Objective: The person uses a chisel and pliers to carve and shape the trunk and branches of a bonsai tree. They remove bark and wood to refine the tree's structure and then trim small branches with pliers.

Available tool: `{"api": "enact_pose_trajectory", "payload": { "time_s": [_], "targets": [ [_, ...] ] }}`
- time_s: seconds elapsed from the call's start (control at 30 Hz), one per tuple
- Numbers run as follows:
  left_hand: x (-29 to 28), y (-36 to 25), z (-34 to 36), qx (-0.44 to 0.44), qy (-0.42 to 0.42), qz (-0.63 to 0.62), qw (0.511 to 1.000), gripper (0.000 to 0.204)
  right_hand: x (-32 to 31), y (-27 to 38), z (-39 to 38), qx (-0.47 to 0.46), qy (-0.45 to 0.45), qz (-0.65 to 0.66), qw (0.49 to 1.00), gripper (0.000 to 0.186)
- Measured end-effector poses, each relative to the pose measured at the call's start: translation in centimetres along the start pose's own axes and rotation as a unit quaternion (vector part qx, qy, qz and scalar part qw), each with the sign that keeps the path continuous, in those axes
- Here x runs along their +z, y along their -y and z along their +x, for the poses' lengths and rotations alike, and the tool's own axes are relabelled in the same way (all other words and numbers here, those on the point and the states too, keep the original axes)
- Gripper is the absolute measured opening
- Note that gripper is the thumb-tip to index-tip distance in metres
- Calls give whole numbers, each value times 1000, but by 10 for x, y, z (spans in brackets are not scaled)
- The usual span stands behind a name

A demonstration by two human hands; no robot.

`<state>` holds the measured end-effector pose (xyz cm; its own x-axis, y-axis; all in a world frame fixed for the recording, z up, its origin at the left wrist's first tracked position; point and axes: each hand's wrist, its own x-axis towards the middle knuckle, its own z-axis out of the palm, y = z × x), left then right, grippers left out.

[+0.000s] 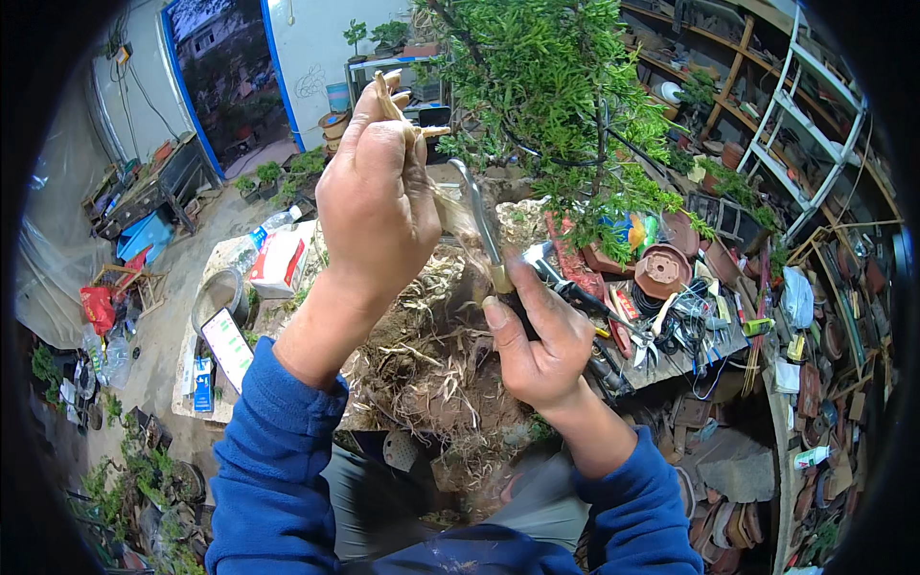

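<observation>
My left hand (379,196) is raised and closed around a pale, bare wood branch (385,96), whose jagged ends stick out past the fingers. Just to the right, a curved steel hook tool (484,225) rises beside the wood from a yellowish collar. My right hand (546,350) is closed at that collar, with the index finger along it and the thumb below; the handle is hidden. Beneath both hands lies a brown soil mass with tangled pale roots (422,355). Green conifer foliage (546,77) with dark wire hangs over the far side.
On the table's left are a phone (227,350), a tissue box (280,261) and a grey bowl (218,295). Pliers (640,331), cables and a brown pot (663,271) crowd the right. A white ladder (800,125) leans against shelves; stacked pots fill the far right.
</observation>
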<state>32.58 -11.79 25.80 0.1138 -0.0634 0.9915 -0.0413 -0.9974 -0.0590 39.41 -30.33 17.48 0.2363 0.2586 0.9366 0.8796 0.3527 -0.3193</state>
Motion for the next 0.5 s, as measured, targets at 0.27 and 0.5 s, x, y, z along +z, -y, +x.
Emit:
{"api": "enact_pose_trajectory", "payload": {
  "time_s": [0.27,0.5],
  "targets": [
    [-19,1,15,-13,68,-90,993,15,6,-2,-4,6,-6,5,1000,51],
    [-32,-9,10,-79,36,-61,994,15,3,14,3,84,29,24,996,50]
  ]
}}
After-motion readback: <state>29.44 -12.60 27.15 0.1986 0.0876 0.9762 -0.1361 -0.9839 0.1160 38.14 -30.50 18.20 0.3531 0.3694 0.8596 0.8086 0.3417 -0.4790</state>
